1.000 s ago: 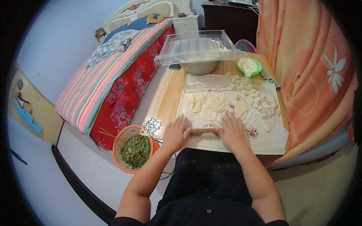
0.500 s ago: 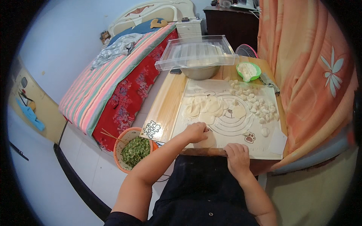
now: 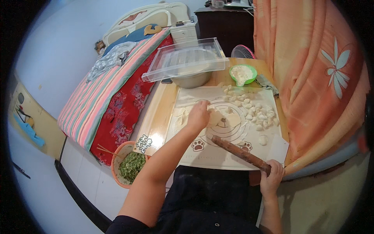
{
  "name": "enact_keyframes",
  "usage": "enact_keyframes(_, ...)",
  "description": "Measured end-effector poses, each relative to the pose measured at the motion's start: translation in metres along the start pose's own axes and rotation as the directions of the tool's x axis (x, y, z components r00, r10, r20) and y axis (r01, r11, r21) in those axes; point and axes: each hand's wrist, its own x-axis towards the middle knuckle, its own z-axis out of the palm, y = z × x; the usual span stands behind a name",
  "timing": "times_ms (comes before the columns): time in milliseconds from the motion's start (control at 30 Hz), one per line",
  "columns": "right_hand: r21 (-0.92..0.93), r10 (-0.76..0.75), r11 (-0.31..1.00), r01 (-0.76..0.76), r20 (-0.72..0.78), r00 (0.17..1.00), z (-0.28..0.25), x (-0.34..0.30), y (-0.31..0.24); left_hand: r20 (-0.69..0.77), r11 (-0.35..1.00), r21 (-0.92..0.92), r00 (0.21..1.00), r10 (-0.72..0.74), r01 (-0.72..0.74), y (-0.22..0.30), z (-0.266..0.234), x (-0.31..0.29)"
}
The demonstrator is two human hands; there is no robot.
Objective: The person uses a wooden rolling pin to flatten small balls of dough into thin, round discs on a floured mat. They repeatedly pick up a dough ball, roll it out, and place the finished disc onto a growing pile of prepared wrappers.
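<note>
My left hand (image 3: 199, 115) is above the middle of the pale mat (image 3: 183, 154), its fingers pinched on a thin round dough wrapper (image 3: 214, 117). Other flat wrappers (image 3: 181, 118) lie beside and partly behind that hand. My right hand (image 3: 272, 176) grips the near end of a brown wooden rolling pin (image 3: 241, 153) at the mat's near right corner. The pin slants away to the left, its far end close to the printed circle. Several small dough pieces (image 3: 259, 113) are scattered over the mat's right side, and a flattened one (image 3: 263, 140) sits nearer me.
A green bowl (image 3: 251, 80) of flour stands at the table's far right. Behind the mat, a clear plastic tray (image 3: 183, 70) rests over a metal basin (image 3: 191, 81). An orange basin (image 3: 115, 171) with chopped green filling and chopsticks is at lower left. An orange curtain (image 3: 300, 78) borders the right.
My left hand has moved forward from the mat's near edge to the wrappers, carrying one. The right hand has drawn right and nearer, swinging the rolling pin from level to slanted. The view has shifted slightly.
</note>
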Motion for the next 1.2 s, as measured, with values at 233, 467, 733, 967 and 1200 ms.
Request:
enact_keyframes(233,0.082,0.216,0.974,-0.213,-0.023,0.976,-0.002,-0.005,0.006,0.250,0.897,-0.171,0.862,0.440,-0.408,0.052,0.061,-0.016)
enact_keyframes(467,0.254,0.341,0.909,-0.332,0.007,0.940,-0.003,-0.002,0.000,0.370,0.773,-0.380,0.682,0.631,-0.508,0.069,0.043,-0.069)
enact_keyframes(733,0.333,0.336,0.872,-0.358,0.124,0.934,0.003,-0.004,-0.019,0.363,0.887,-0.085,0.815,0.451,-0.453,0.017,-0.035,-0.145)
enact_keyframes(967,0.277,0.252,0.915,-0.292,0.172,0.952,0.020,0.002,-0.043,0.400,0.923,0.109,0.867,0.298,-0.368,0.027,-0.050,-0.187)
enact_keyframes(1200,0.131,0.052,0.988,-0.084,0.231,0.972,0.029,0.023,-0.071,0.135,0.816,-0.572,0.991,-0.006,0.083,-0.008,-0.066,-0.177)
